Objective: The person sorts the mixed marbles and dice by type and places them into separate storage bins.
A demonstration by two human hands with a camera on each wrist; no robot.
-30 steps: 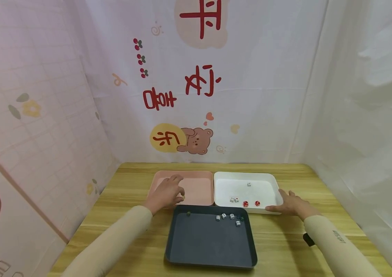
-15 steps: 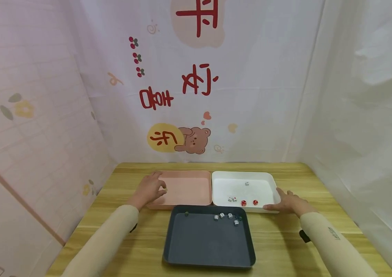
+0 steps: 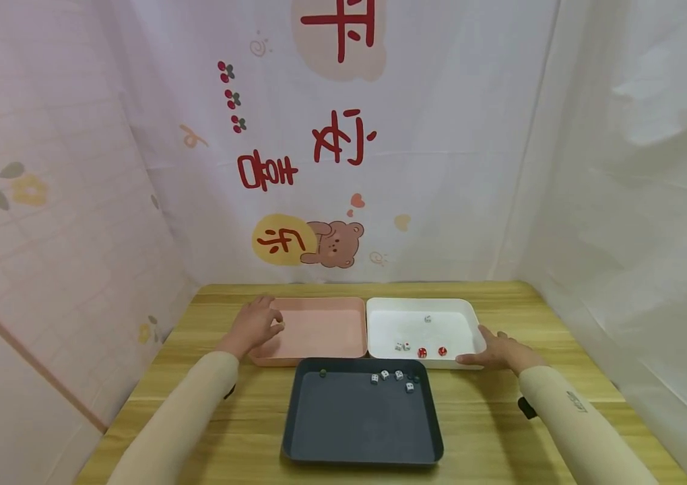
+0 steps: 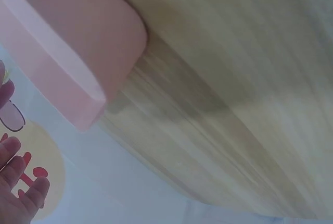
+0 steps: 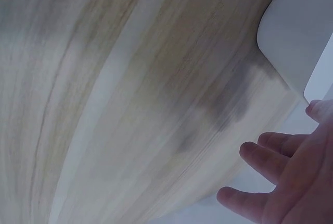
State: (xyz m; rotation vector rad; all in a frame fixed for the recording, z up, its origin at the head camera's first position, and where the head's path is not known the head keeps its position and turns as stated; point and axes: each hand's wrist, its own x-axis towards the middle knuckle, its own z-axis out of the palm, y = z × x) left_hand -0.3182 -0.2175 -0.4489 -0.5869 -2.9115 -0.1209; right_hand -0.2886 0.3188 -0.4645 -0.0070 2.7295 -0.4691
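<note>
My left hand [image 3: 254, 328] is over the left end of the pink tray [image 3: 322, 328], pinching a small yellowish die [image 3: 281, 322] between thumb and forefinger. In the left wrist view, fingers [image 4: 32, 195] show beside the wall of that tray. My right hand [image 3: 495, 349] touches the right front corner of the white tray [image 3: 425, 304], its fingers spread. In the right wrist view a fingertip [image 5: 313, 108] meets the rim. Inside the white tray are red dice [image 3: 421, 353] and white dice [image 3: 406, 346].
A dark grey tray [image 3: 363, 424] stands in front of the two others. Along its back lie several white dice [image 3: 384, 374], dark green dice [image 3: 416, 379] and one olive die [image 3: 322, 373] at the left. Wood-patterned table [image 3: 477, 431]; printed cloth hangs behind and at the sides.
My left hand has shifted left across the pink tray to its left end, still pinching the die. The right hand stays at the white tray's corner. The head view has turned slightly.
</note>
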